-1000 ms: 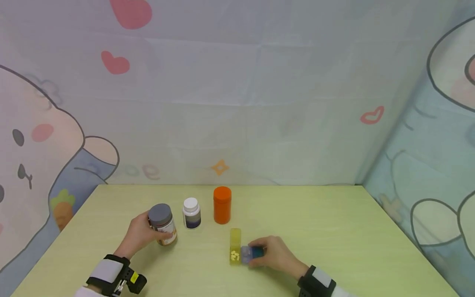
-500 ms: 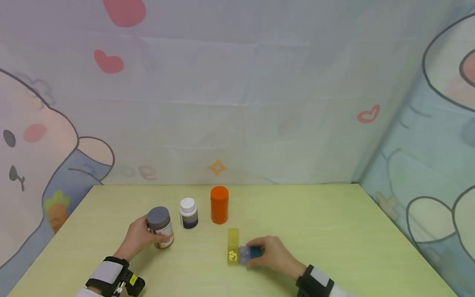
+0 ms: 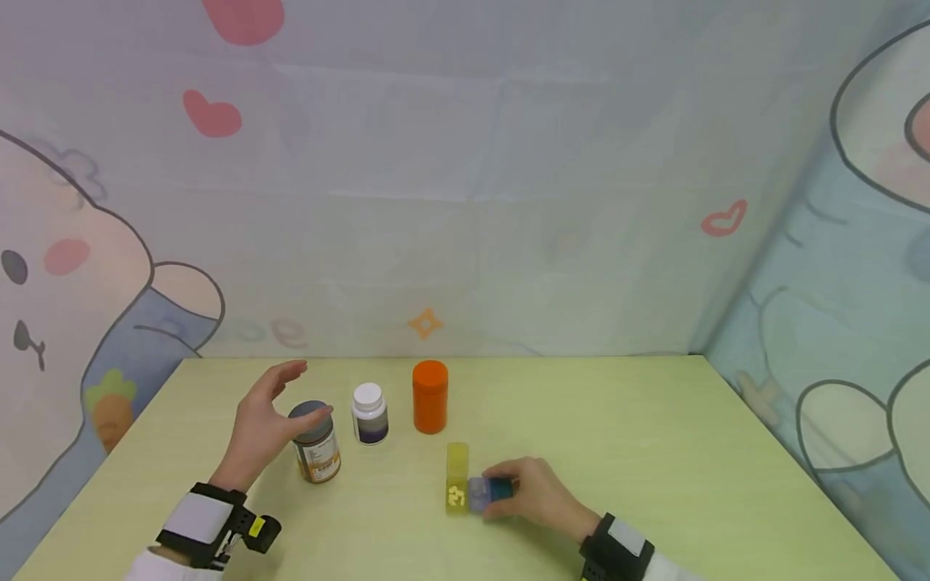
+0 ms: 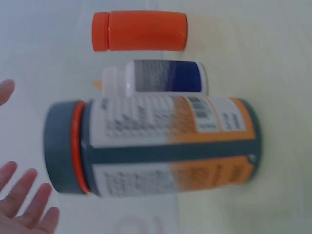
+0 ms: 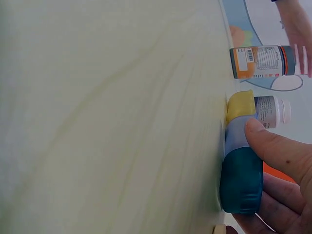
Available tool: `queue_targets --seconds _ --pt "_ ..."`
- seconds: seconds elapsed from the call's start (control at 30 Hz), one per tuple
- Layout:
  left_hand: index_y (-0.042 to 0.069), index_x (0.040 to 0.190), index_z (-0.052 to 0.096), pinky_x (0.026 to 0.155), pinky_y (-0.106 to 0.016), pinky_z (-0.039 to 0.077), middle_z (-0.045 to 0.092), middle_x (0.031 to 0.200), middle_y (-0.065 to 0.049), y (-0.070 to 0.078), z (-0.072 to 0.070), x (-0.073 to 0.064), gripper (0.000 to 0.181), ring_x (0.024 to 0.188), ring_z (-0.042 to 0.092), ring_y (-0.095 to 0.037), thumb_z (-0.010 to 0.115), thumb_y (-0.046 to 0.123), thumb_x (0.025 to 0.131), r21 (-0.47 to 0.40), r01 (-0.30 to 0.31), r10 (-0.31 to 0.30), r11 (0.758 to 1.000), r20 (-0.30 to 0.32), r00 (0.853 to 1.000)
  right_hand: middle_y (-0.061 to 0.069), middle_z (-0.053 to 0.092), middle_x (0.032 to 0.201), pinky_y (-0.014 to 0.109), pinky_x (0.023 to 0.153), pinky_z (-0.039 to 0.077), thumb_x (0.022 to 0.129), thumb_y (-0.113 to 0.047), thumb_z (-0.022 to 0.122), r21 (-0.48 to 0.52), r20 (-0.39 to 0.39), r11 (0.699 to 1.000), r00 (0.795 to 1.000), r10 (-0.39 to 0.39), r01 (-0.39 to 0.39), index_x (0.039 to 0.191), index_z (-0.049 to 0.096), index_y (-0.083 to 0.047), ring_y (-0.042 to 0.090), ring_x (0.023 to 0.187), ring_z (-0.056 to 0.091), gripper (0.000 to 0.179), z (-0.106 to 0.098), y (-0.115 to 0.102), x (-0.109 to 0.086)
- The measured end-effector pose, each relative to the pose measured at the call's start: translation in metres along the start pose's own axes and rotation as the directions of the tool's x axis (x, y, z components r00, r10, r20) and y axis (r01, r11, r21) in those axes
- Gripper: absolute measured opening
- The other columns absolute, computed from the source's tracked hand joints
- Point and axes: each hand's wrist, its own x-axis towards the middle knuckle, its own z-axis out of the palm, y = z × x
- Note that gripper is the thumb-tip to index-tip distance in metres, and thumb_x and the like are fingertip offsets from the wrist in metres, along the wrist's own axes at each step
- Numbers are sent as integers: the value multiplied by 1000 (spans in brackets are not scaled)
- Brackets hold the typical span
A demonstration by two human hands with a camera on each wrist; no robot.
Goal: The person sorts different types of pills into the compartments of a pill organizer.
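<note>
My left hand [image 3: 257, 436] is raised with thumb and fingers spread, by the lid of a pill bottle [image 3: 318, 458] with a grey cap and orange-and-white label. The bottle stands upright on the table; in the left wrist view the fingers [image 4: 30, 207] are apart from its cap. My right hand [image 3: 541, 494] holds a small pill organizer [image 3: 479, 495], thumb on one side and fingers on the other, around its purple and teal compartments. The organizer's yellow compartment [image 3: 457, 461] has its lid flipped up, and several pale tablets [image 3: 456, 495] lie inside.
A white-capped bottle [image 3: 370, 424] with a grey and dark blue label stands right of the grey-capped one. Farther right is an orange bottle [image 3: 430, 399]. Behind the pale yellow table [image 3: 617, 436] hangs a printed cloth [image 3: 545, 202].
My left hand has let go of the grey-capped bottle and lifted up and back from it, fingers spreading. The right hand keeps its hold on the pill organizer.
</note>
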Motion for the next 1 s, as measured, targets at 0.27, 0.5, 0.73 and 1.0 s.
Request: queue_targets --seconds 0.27,0.5,0.73,1.0 --pt "4 113 60 87 -39 45 64 106 -9 31 31 2 40 100 59 -25 73 8 75 -86 -147 157 985 112 981 14 64 105 39 76 49 65 -22 80 4 11 1000 1000 5 -5 106 65 -1 24 92 59 49 -2 -1 0" --pt "1 115 59 87 -35 46 61 109 -14 38 74 4 43 102 57 -28 73 11 75 -184 -137 190 973 315 930 14 64 106 39 76 50 65 -21 80 8 14 1000 1000 0 0 106 65 -1 25 93 60 48 -2 -2 -1" --pt "-6 117 55 91 -41 43 56 117 -23 33 106 1 51 108 53 -34 74 16 75 -202 -72 156 977 437 886 14 64 105 39 76 50 66 -23 80 -6 9 1000 1000 -16 16 106 65 0 25 92 60 48 -2 -2 0" --pt "-7 122 49 90 -44 42 53 120 -23 22 130 -4 64 106 53 -34 77 19 71 -143 -38 110 989 536 837 14 64 106 38 75 50 66 -23 80 -7 12 1000 1000 -8 8 106 65 -1 25 92 60 47 -1 1 0"
